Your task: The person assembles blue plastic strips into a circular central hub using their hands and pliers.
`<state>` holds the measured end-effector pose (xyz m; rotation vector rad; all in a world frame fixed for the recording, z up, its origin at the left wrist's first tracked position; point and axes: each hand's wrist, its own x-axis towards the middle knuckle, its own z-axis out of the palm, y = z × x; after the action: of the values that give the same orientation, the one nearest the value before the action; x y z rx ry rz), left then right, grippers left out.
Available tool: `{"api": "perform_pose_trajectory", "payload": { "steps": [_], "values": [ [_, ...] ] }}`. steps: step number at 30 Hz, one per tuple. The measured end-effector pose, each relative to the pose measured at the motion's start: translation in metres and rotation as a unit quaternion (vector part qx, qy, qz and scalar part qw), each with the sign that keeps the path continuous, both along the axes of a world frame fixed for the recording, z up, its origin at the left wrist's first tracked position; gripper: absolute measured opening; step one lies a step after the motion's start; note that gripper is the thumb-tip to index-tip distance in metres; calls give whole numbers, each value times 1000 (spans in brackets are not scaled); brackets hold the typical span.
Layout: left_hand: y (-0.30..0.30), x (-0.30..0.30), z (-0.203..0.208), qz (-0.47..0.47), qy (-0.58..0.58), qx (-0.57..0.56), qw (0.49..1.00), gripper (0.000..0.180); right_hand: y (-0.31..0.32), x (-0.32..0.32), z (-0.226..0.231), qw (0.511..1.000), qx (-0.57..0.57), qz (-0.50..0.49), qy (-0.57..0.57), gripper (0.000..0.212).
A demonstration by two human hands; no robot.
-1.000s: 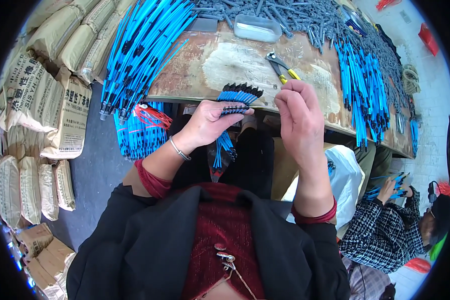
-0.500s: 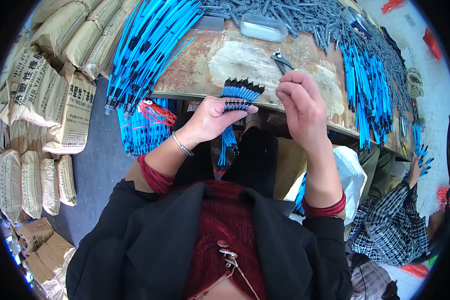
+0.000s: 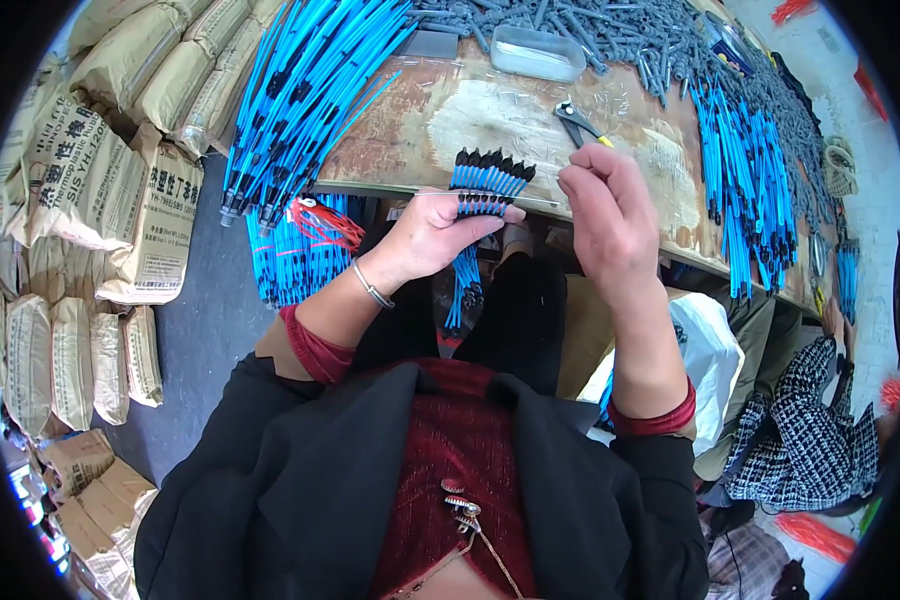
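Note:
My left hand is closed around a flat row of short blue sticks with black tips, held upright just off the table's near edge. Across the row lies a thin straight wire, its free end sticking out to the right. Close to that end is my right hand, its fingers curled and thumb pressed to forefinger; whatever is in the pinch is too small to see. More blue sticks hang below my left hand, above my lap.
Pliers and a clear plastic box lie on the worn table. Grey plastic parts heap at the back. Blue stick bundles flank me. Paper sacks stand left; a co-worker in checked sleeves sits right.
My right hand has moved slightly, its pinch staying near the wire's free end. The co-worker's arm at the right has shifted. My left hand keeps its hold.

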<state>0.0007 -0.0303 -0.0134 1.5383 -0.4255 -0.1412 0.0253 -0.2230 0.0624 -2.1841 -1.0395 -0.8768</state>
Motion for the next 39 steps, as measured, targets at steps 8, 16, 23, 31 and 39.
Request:
{"api": "perform_pose_trajectory", "payload": {
  "steps": [8, 16, 23, 31, 39],
  "values": [
    [-1, -1, -1, -3, 26, -40, 999, 20, 0, -5, 3, 997, 20, 0, 76, 21],
    [-2, -2, -2, -2, 18, -34, 999, 20, 1, -8, 7, 999, -18, -1, 51, 21],
    [-4, -2, -3, -4, 27, -43, 999, 19, 7, -10, -7, 990, 84, 1, 114, 19],
    [-2, -1, -3, -4, 43, -75, 996, 20, 12, -7, -2, 980, 109, 0, 166, 16],
    [2, 0, -2, -13, 20, -63, 998, 20, 9, 0, 3, 969, 70, 56, 230, 17]
  ]
}}
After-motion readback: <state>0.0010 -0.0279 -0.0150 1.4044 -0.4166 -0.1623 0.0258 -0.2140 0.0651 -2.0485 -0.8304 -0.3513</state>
